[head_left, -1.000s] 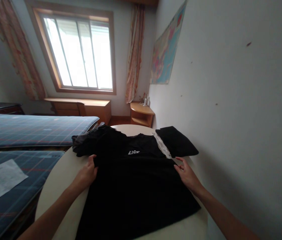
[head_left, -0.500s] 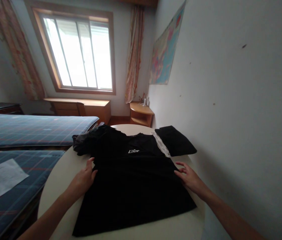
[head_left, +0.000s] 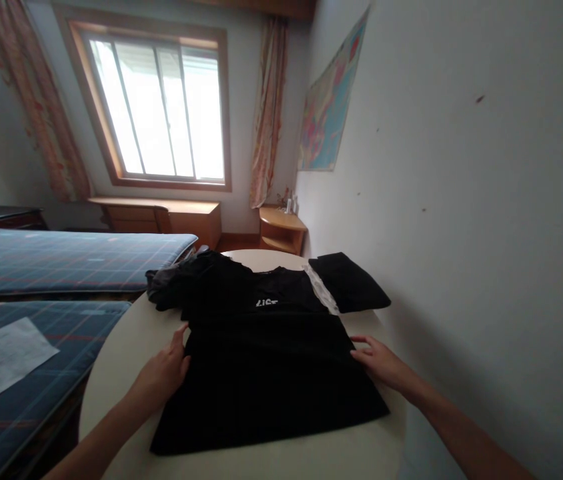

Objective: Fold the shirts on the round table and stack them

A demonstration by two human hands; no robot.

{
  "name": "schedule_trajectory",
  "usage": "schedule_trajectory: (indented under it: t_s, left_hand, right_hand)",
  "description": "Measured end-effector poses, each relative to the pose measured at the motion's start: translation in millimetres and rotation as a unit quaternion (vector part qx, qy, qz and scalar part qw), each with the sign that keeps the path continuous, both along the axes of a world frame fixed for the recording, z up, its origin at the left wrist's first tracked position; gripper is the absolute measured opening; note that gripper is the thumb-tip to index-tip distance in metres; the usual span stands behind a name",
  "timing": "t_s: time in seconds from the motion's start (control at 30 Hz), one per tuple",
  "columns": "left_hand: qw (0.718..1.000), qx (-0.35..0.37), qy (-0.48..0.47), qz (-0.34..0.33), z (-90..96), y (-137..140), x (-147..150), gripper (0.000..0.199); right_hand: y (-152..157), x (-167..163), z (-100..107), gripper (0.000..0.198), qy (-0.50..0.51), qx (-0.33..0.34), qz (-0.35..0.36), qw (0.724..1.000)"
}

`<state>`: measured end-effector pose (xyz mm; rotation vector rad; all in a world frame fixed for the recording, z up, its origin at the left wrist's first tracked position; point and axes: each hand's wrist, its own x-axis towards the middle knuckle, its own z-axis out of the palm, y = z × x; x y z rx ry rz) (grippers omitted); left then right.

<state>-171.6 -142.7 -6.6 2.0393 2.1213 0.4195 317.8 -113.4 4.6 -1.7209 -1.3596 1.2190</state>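
A black T-shirt (head_left: 271, 380) lies spread over a round table, its collar at the far end and a small white print below it. A crosswise edge or crease runs just under the print. My left hand (head_left: 164, 367) is at the shirt's left side edge, index finger and thumb apart. At the opposite side edge, my right hand (head_left: 378, 360) rests with thumb and index finger parted, fingertips touching the cloth. Neither hand visibly grips the fabric.
Dark bunched clothing (head_left: 166, 283) lies at the table's far left. A folded black cloth (head_left: 348, 281) and a strip of white fabric (head_left: 321, 290) are at far right. The pale table (head_left: 116, 360) stands between beds (head_left: 86, 263) and a wall (head_left: 486, 267). Paper (head_left: 6, 360) lies on the nearer bed.
Both hands have slid slightly nearer to me along the shirt's sides. The shirt's near hem has shifted a little away from me, mostly at its left corner.
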Motion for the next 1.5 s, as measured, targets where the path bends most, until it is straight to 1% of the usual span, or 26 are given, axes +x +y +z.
schedule_trajectory:
  t_s: [0.17, 0.23, 0.33, 0.4, 0.47, 0.53, 0.63, 0.73, 0.83, 0.93, 1.0, 1.03, 1.1, 1.17, 1.23, 1.27, 1.33, 1.37, 1.43, 1.5]
  left_hand:
    - [0.992, 0.113, -0.063, 0.006, 0.2, 5.1, -1.1, 0.042]
    - [0.989, 0.136, -0.064, 0.004, -1.6, 4.5, 2.2, 0.041]
    - [0.988, 0.148, -0.036, -0.001, -9.6, 1.3, 6.8, 0.048]
    - [0.988, 0.156, -0.012, -0.019, -15.0, 0.3, 7.0, 0.051]
    - [0.986, 0.162, 0.009, -0.03, -16.7, 0.9, 5.1, 0.051]
    - [0.988, 0.154, 0.022, -0.021, -13.3, 1.9, 3.3, 0.049]
    - [0.992, 0.12, 0.04, 0.005, -1.4, -0.5, 6.1, 0.046]
    - [0.991, 0.074, 0.1, 0.042, 11.6, -9.4, 15.9, 0.043]
    - [0.985, 0.037, 0.156, 0.068, 18.7, -19.1, 24.3, 0.044]
    - [0.988, 0.026, 0.151, 0.034, 17.2, -23.6, 25.0, 0.04]
    - [0.991, 0.02, 0.135, 0.008, 12.9, -24.0, 22.9, 0.04]
    - [0.991, 0.017, 0.13, -0.001, 10.7, -23.9, 21.7, 0.04]
    - [0.991, 0.012, 0.135, -0.009, 7.4, -24.1, 20.1, 0.041]
    - [0.987, 0.003, 0.158, -0.009, 6.6, -25.1, 19.3, 0.044]
    - [0.982, 0.0, 0.191, -0.007, 8.2, -26.4, 18.9, 0.047]
    - [0.979, 0.012, 0.203, -0.009, 9.7, -26.9, 18.9, 0.049]
    - [0.976, 0.06, 0.209, -0.032, 13.5, -27.5, 20.2, 0.049]
    - [0.975, 0.088, 0.197, -0.062, 15.9, -28.0, 21.8, 0.044]
    - [0.969, 0.12, 0.144, -0.16, 21.8, -30.5, 28.2, 0.03]
    - [0.951, 0.1, 0.08, -0.281, 28.5, -36.4, 38.4, 0.015]
  right_hand:
    - [-14.2, -7.3, 10.3, 0.051, 0.094, 0.0, 0.003, 0.996]
    - [-19.4, -12.9, 12.7, 0.058, 0.119, 0.013, 0.001, 0.993]
    - [-23.8, -18.4, 12.8, 0.065, 0.104, 0.044, -0.012, 0.994]
    - [-23.8, -18.8, 11.1, 0.066, 0.079, 0.053, -0.02, 0.995]
    - [-21.9, -16.8, 8.4, 0.064, 0.059, 0.06, -0.027, 0.996]
    - [-18.8, -13.5, 5.2, 0.059, 0.034, 0.077, -0.042, 0.996]
    - [-14.4, -9.2, 0.2, 0.05, 0.002, 0.107, -0.065, 0.992]
    - [-14.4, -8.3, -2.8, 0.048, 0.009, 0.102, -0.061, 0.993]
    - [-20.0, -8.1, -1.5, 0.055, -0.021, 0.089, -0.029, 0.995]
    - [-27.3, -6.2, 1.8, 0.059, -0.111, 0.102, 0.026, 0.988]
    - [-31.9, -5.4, 1.9, 0.056, -0.186, 0.132, 0.05, 0.972]
    - [-34.2, -5.6, 0.7, 0.053, -0.224, 0.161, 0.055, 0.96]
    - [-39.1, -7.6, -4.3, 0.047, -0.303, 0.232, 0.06, 0.923]
    - [-44.5, -10.8, -11.1, 0.044, -0.381, 0.282, 0.066, 0.878]
    - [-49.4, -13.4, -16.6, 0.043, -0.45, 0.297, 0.086, 0.838]
    - [-51.2, -14.3, -17.8, 0.041, -0.479, 0.298, 0.1, 0.819]
    - [-53.6, -15.6, -16.0, 0.038, -0.523, 0.302, 0.129, 0.786]
    - [-54.3, -16.5, -13.0, 0.036, -0.539, 0.309, 0.138, 0.771]
    - [-55.7, -20.3, -3.4, 0.031, -0.555, 0.334, 0.147, 0.748]
    - [-58.6, -27.9, 8.3, 0.023, -0.538, 0.369, 0.168, 0.739]
